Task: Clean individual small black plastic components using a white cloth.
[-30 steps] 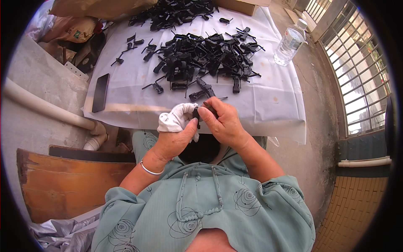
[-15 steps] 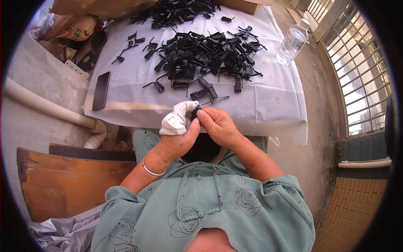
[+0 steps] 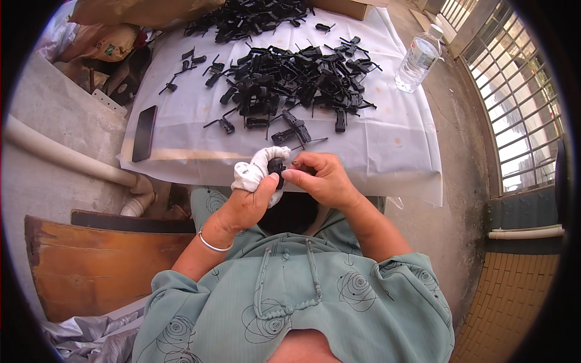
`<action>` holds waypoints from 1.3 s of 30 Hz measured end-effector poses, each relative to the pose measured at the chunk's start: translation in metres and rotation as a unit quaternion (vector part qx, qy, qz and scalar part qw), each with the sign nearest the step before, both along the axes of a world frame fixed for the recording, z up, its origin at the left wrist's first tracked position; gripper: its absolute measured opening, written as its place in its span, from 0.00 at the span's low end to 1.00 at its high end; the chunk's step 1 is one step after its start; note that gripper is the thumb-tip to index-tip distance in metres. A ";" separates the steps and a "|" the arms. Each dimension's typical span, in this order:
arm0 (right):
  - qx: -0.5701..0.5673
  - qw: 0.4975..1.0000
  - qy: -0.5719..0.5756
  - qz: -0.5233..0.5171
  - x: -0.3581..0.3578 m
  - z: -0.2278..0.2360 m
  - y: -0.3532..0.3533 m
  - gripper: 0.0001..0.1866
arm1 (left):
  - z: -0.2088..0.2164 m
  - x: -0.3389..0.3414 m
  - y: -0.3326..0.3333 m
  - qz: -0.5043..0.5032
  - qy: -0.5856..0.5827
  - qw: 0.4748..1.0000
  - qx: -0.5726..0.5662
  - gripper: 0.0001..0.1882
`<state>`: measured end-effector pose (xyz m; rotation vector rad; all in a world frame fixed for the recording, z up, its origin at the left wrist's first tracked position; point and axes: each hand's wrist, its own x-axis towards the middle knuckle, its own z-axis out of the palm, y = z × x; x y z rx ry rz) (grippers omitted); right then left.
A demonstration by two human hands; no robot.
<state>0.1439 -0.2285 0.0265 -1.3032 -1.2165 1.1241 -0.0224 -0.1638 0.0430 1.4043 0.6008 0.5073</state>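
Note:
My left hand (image 3: 245, 202) wears a white cloth glove (image 3: 249, 172) over its fingers, with the thumb bare. It grips a small black plastic part (image 3: 277, 168) just above my lap at the table's near edge. On the right side of that part, my right hand (image 3: 327, 181) is bare, its fingers curled and the thumb tip close against the part. Whatever lies between its fingertips is too small to make out. Just beyond both hands, a black plastic clip with a thin arm (image 3: 295, 128) rests on the white table cover (image 3: 200, 133).
A large heap of similar black parts (image 3: 302, 75) covers the table's middle, with another heap (image 3: 242, 21) behind it. A dark phone (image 3: 144, 133) lies at the left edge. The water bottle (image 3: 417, 59) stands at the right edge. A cardboard box (image 3: 342, 7) sits at the back.
My right hand has drawn slightly right, its index finger lifting off the part. The black part in my left hand is turned more upright and shows more.

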 end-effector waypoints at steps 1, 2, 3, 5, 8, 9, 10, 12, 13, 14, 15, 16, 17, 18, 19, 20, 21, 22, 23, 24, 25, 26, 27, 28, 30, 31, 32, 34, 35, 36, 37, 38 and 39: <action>0.000 1.000 0.001 0.000 -0.003 -0.001 0.000 0.08 | 0.004 0.000 -0.002 -0.026 -0.024 0.999 -0.022 0.17; 0.018 1.000 0.007 -0.015 -0.006 -0.001 0.000 0.08 | 0.005 -0.001 -0.003 -0.052 -0.048 0.997 -0.044 0.16; 0.036 0.999 0.013 -0.030 -0.008 -0.002 -0.001 0.09 | 0.005 0.000 -0.002 -0.039 -0.023 0.998 -0.047 0.14; 0.053 0.998 -0.010 -0.024 -0.009 0.003 -0.002 0.10 | -0.001 0.000 -0.003 -0.015 -0.004 1.000 0.014 0.14; 0.103 0.990 -0.099 -0.002 -0.009 0.005 -0.001 0.11 | -0.020 0.005 0.001 0.035 0.002 0.987 0.159 0.14; 0.135 0.977 -0.162 0.014 -0.009 0.005 0.000 0.11 | -0.023 0.006 0.002 0.061 -0.010 0.969 0.240 0.14; 0.134 0.978 -0.162 0.013 -0.009 0.004 0.001 0.11 | -0.022 0.008 0.000 0.060 -0.011 0.969 0.240 0.14; 0.074 0.985 -0.154 0.026 -0.009 0.001 0.002 0.12 | -0.018 0.011 -0.006 0.058 0.056 0.944 0.320 0.13; 0.074 0.985 -0.153 0.027 -0.011 -0.002 0.002 0.12 | -0.018 0.012 -0.009 0.065 0.057 0.934 0.346 0.13; 0.098 0.983 -0.154 0.011 -0.015 -0.007 0.001 0.12 | -0.018 0.010 -0.010 0.067 0.057 0.934 0.346 0.13; 0.121 0.981 -0.154 -0.005 -0.017 -0.010 0.000 0.12 | -0.018 0.008 -0.010 0.063 0.066 0.933 0.349 0.14; 0.120 0.981 -0.154 -0.007 -0.015 -0.010 0.001 0.12 | -0.017 0.006 -0.010 0.057 0.074 0.932 0.350 0.15; 0.094 0.986 -0.136 0.022 -0.011 -0.011 0.001 0.11 | -0.014 0.004 -0.008 0.056 0.073 0.933 0.349 0.15; 0.068 0.989 -0.118 0.051 -0.006 -0.011 0.001 0.10 | -0.007 0.003 -0.006 0.018 0.098 0.933 0.345 0.14; 0.068 0.989 -0.117 0.051 0.001 -0.007 0.001 0.10 | -0.001 0.002 -0.004 -0.017 0.123 0.932 0.342 0.15; 0.088 0.972 -0.216 -0.018 0.010 -0.003 0.003 0.09 | -0.001 0.001 0.000 -0.016 0.123 0.931 0.342 0.15; 0.106 0.940 -0.312 -0.086 0.018 0.000 0.005 0.08 | -0.002 0.000 0.004 -0.009 0.123 0.912 0.391 0.14; 0.108 0.940 -0.311 -0.087 0.026 -0.006 0.008 0.08 | -0.003 0.000 0.008 -0.003 0.123 0.890 0.439 0.13; 0.103 0.903 -0.396 -0.128 0.034 -0.016 0.012 0.07 | -0.009 0.001 0.010 0.027 0.109 0.873 0.474 0.11; 0.098 0.857 -0.478 -0.169 0.038 -0.022 0.014 0.06 | -0.014 0.001 0.009 0.025 0.108 0.873 0.474 0.11; 0.065 0.847 -0.510 -0.134 0.040 -0.022 0.017 0.05 | -0.018 0.001 0.009 0.030 0.108 0.946 0.304 0.12; 0.067 0.847 -0.510 -0.134 0.041 -0.023 0.017 0.05 | -0.021 0.001 0.010 0.033 0.104 0.986 0.124 0.12; 0.121 0.873 -0.455 -0.128 0.042 -0.024 0.015 0.05 | -0.023 0.002 0.011 0.034 0.103 0.986 0.124 0.12; 0.173 0.893 -0.396 -0.122 0.040 -0.025 0.011 0.05 | -0.026 0.002 0.012 0.046 0.070 0.995 0.059 0.11; 0.181 0.922 -0.323 -0.113 0.031 -0.022 0.005 0.06 | -0.030 0.004 0.014 0.071 0.002 0.995 -0.074 0.09; 0.188 0.944 -0.248 -0.106 0.025 -0.019 0.002 0.07 | -0.032 0.005 0.015 0.070 0.002 0.995 -0.074 0.09; 0.187 0.944 -0.248 -0.107 0.018 -0.019 0.001 0.07 | -0.033 0.006 0.015 0.053 -0.095 0.974 -0.198 0.08; 0.199 0.935 -0.292 -0.015 0.008 -0.018 0.000 0.08 | -0.034 0.009 0.015 0.035 -0.189 0.929 -0.317 0.08; 0.232 0.927 -0.293 -0.021 0.006 -0.017 0.001 0.09 | -0.034 0.012 0.013 0.065 -0.164 0.948 -0.265 0.09; 0.232 0.927 -0.293 -0.021 0.006 -0.011 -0.002 0.09 | -0.033 0.014 0.012 0.095 -0.138 0.963 -0.211 0.12; 0.219 0.931 -0.290 -0.029 0.005 0.004 -0.004 0.08 | -0.032 0.014 0.011 0.097 -0.138 0.963 -0.211 0.12; 0.206 0.934 -0.288 -0.040 0.004 0.013 -0.007 0.08 | -0.028 0.015 0.010 0.104 -0.115 0.978 -0.140 0.12; 0.205 0.935 -0.288 -0.040 0.001 0.012 -0.007 0.08 | -0.025 0.015 0.008 0.110 -0.092 0.987 -0.067 0.12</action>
